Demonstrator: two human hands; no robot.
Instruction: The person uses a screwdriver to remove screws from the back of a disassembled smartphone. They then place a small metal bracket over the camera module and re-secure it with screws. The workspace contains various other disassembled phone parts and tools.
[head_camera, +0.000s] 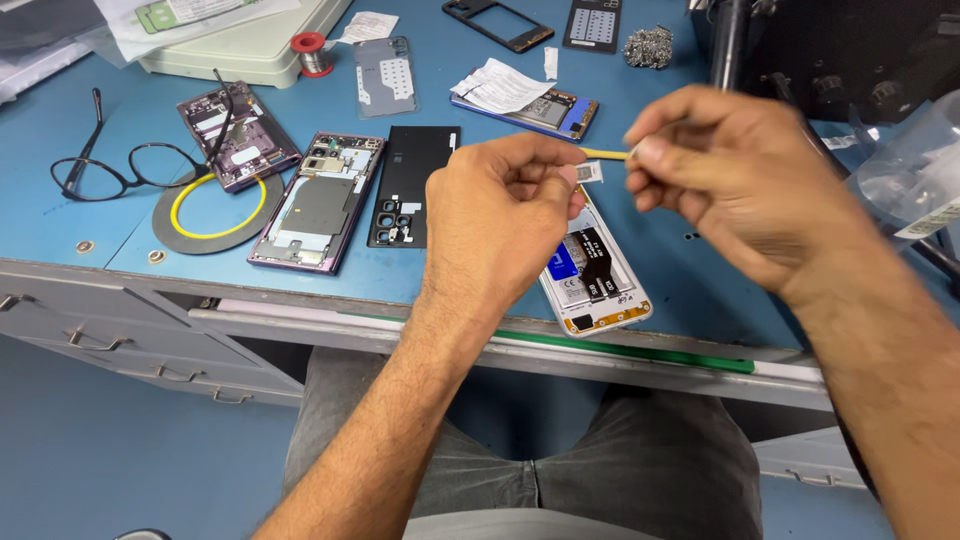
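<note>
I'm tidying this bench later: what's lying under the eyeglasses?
One lens of the eyeglasses overlaps the grey ring mat with a yellow circle; the rest lies on the blue table. A temple rests on the purple opened phone.

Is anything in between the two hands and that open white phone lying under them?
Nothing visible. The left hand pinches a small white piece and the right hand a yellow stick, just above the open white phone, with only air between.
</note>
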